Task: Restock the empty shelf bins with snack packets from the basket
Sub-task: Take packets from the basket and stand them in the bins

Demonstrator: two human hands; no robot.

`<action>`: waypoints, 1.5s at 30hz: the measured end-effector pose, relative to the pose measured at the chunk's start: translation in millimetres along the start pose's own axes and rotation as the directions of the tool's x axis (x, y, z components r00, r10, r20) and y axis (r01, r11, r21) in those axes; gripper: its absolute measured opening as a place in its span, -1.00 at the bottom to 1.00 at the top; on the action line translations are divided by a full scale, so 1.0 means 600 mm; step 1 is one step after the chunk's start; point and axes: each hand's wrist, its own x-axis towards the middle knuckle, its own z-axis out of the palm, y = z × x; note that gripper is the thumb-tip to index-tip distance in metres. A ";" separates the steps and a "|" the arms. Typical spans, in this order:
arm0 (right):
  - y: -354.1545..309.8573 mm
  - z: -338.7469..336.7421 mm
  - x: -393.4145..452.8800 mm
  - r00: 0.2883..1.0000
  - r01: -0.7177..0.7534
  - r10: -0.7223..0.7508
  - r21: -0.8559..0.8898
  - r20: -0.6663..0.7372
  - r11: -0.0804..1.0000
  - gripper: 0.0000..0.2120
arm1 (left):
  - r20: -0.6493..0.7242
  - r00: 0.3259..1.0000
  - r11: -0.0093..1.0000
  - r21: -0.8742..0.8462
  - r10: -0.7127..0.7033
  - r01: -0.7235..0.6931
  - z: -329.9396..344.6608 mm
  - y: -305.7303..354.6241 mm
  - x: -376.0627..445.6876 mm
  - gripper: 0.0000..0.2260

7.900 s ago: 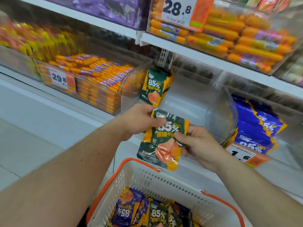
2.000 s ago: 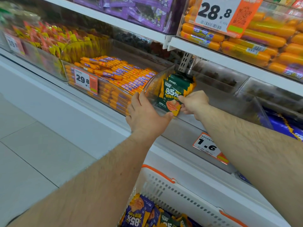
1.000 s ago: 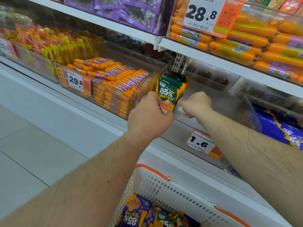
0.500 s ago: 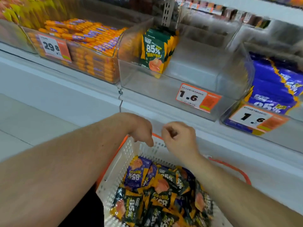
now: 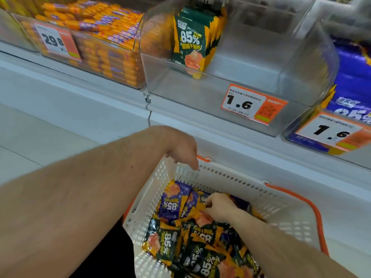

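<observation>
Packets (image 5: 197, 240) in basket (image 5: 230, 177) below bin (image 5: 251, 81)

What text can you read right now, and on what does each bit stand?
"29.8": price tag on the sausage bin.
"85%": green packets in the clear bin.
"1.6": that bin's price tag.
"1.6": right bin's tag.
"85%": blue packets behind it.
"85%": packets in the basket.
Chinese lines and barcodes: too blurred.

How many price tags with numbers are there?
3. One 29.8 tag on the left sausage bin, one 1.6 tag on the middle bin, one at the right. More may be hidden.
</observation>
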 end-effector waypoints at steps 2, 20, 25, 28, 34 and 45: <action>-0.009 -0.019 -0.008 0.999 0.027 -0.027 -0.002 0.028 1.000 -0.80 | -0.005 1.000 1.000 -0.017 -0.003 0.002 -0.001 -0.001 -0.003 -0.51; -0.089 -0.243 -0.152 0.955 0.231 -0.231 0.956 -0.187 0.181 -0.83 | -0.203 0.975 0.778 -0.625 -0.087 -0.061 -0.020 -0.068 -0.044 -0.66; -0.098 -0.272 -0.185 0.950 0.284 -0.265 0.820 -0.168 0.498 -0.80 | -0.458 0.880 0.591 -0.747 -0.124 -0.305 -0.040 -0.072 -0.050 -0.61; -0.112 -0.302 -0.200 0.916 0.394 -0.209 0.661 -0.344 0.639 -0.87 | -0.575 0.815 0.603 -0.674 -0.065 -0.428 -0.058 -0.066 -0.073 -0.66; -0.170 -0.341 -0.222 0.812 0.507 -0.297 0.353 -0.503 0.787 -0.82 | -0.605 0.787 0.894 -0.279 0.121 -0.351 -0.073 -0.049 -0.112 -0.52; -0.218 -0.411 -0.246 0.647 0.569 -0.125 0.367 -0.752 0.736 -0.67 | -0.914 0.222 0.681 -0.402 -0.339 -0.612 -0.100 -0.064 -0.148 -0.70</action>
